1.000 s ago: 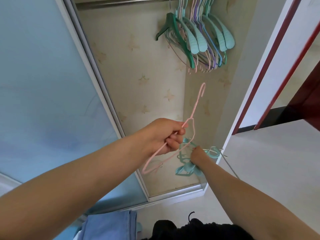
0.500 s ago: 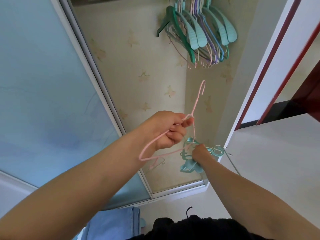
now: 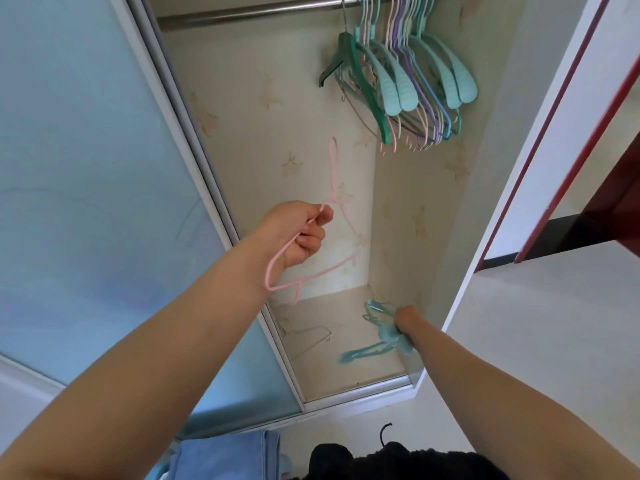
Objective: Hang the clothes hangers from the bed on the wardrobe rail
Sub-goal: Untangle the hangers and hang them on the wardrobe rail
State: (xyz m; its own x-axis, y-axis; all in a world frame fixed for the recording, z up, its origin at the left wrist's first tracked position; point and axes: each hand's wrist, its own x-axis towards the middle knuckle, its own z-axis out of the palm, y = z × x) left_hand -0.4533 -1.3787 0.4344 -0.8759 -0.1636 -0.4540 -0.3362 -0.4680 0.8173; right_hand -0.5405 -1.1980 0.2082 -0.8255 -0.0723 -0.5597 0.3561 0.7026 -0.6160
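My left hand [image 3: 298, 233] grips a thin pink wire hanger [image 3: 337, 216] by its shoulder, the hook pointing up toward the metal wardrobe rail [image 3: 249, 12]. The hook hangs well below the rail. My right hand [image 3: 406, 320] is lower, near the wardrobe's right wall, and holds a bunch of teal plastic hangers [image 3: 377, 341]. Several teal, purple, pink and blue hangers [image 3: 405, 81] hang on the rail at its right end.
A frosted blue sliding door [image 3: 86, 168] closes the wardrobe's left side. A grey wire hanger [image 3: 311, 337] lies on the wardrobe floor [image 3: 346, 379]. A white panel with a dark red edge [image 3: 540, 140] stands to the right. Blue cloth [image 3: 225, 455] and a black item [image 3: 381, 459] lie below.
My left hand has carried the pink hanger left and up. My right hand with the teal hangers has dropped lower and apart from the left hand. The view now takes in the rail.
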